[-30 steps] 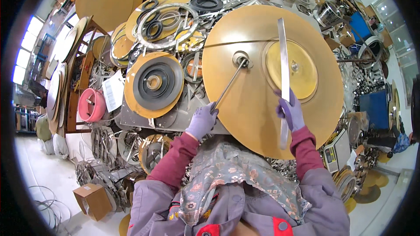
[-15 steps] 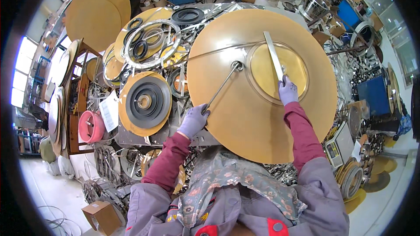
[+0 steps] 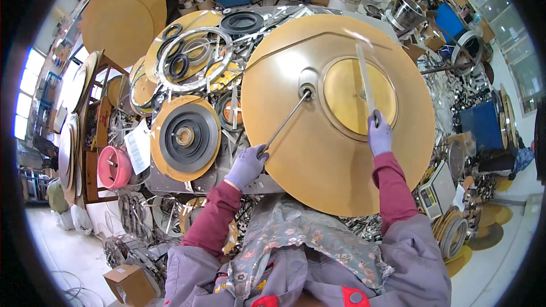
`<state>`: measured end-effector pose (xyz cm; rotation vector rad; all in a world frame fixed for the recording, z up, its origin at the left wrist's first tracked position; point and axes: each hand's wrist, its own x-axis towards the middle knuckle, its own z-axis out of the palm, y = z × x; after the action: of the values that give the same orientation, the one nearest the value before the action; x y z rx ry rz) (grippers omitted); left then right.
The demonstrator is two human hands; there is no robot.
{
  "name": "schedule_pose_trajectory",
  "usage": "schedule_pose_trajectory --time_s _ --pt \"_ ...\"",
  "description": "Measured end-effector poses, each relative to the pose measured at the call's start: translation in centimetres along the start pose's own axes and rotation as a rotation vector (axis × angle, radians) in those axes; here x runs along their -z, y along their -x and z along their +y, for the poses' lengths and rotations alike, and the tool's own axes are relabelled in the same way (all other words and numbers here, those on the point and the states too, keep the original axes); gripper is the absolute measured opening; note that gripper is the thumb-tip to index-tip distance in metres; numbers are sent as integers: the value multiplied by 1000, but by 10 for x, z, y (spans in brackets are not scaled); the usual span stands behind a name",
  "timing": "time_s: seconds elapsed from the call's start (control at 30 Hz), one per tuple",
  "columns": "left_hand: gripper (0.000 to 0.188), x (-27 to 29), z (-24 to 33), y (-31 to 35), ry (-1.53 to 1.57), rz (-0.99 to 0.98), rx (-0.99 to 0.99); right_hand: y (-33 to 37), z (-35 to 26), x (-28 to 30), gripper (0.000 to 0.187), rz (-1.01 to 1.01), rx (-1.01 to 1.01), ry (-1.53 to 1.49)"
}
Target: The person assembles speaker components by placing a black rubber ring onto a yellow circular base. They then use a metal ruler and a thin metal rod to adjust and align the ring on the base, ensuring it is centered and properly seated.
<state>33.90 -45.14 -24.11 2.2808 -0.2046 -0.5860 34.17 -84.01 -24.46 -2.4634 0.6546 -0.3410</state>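
1. Gripping: left hand [image 3: 245,166], gloved, fingers curled round the near end of a thin metal rod [image 3: 284,125]; long axis slants up and right to the centre hub [image 3: 307,92] of a large brass disc [image 3: 318,159].
2. Right hand [image 3: 379,135], gloved, closed on the lower end of a flat steel ruler [image 3: 364,77], which points away from the person, lying across the inner brass disc [image 3: 355,99].
3. Beside, left: smaller disc carrying black rings [image 3: 187,137]; pink spool [image 3: 114,167].

Head view, straight down, close overhead
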Motion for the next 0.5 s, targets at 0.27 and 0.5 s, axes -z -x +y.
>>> schedule_pose_trajectory --time_s 0.27,0.5 --pt "33 -15 -8 3 12 3 -35 -123 35 73 48 43 408 368" --pt "29 -23 28 0 -29 -43 -39 -221 -124 39 52 -103 790 723"
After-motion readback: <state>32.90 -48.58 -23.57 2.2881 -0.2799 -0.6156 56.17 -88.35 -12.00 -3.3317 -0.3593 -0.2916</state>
